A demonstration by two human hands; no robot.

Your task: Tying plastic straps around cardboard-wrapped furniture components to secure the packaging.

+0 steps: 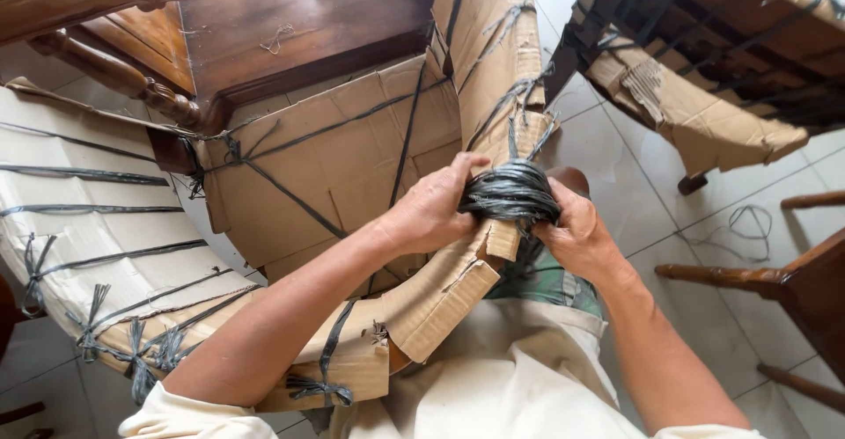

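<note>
A wooden chair wrapped in brown cardboard lies tilted in front of me, bound with dark plastic twine. A thick wad of that dark twine is wound around a cardboard-covered chair part. My left hand grips the left side of the wad, fingers curled over it. My right hand presses against its right side, thumb on the twine. Both hands hold the winding tight.
A second cardboard-wrapped piece lies at left with knotted twine. Carved dark wooden furniture stands behind. Another wrapped chair is at upper right, bare wooden legs at right. Loose twine lies on the white tiled floor.
</note>
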